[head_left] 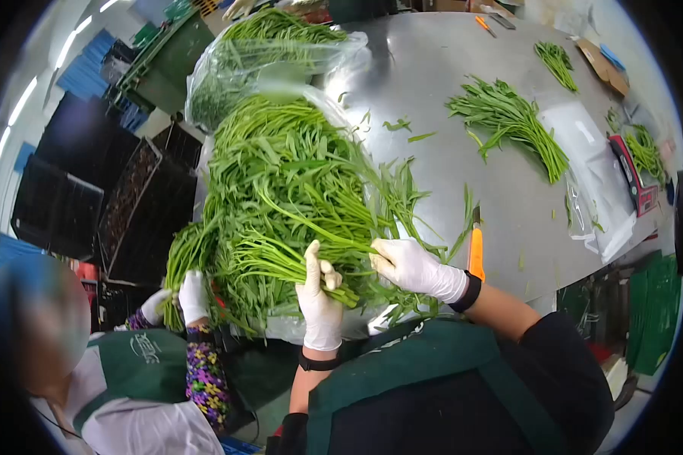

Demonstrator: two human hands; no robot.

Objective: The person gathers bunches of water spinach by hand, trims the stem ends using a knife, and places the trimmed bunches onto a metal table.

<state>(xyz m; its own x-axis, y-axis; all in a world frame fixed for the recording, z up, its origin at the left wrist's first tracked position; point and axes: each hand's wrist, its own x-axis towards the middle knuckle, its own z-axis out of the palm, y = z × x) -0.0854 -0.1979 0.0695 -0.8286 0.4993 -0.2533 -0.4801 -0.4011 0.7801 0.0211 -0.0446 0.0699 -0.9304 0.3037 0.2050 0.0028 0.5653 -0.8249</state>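
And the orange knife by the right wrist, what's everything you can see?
The orange-handled knife lies on the shiny metal table, near the wrist of the right hand. Its bright orange handle looks like plastic; a short, dark blade points away from the person. Green leaves lie just beside it. No hand holds it; whether its handle touches the black wristband is hard to tell.

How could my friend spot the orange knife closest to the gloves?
Start at the metal table, right of the leafy green pile. Beside the camera wearer's right hand lies the orange-handled knife; the other orange tool lies at the far edge.
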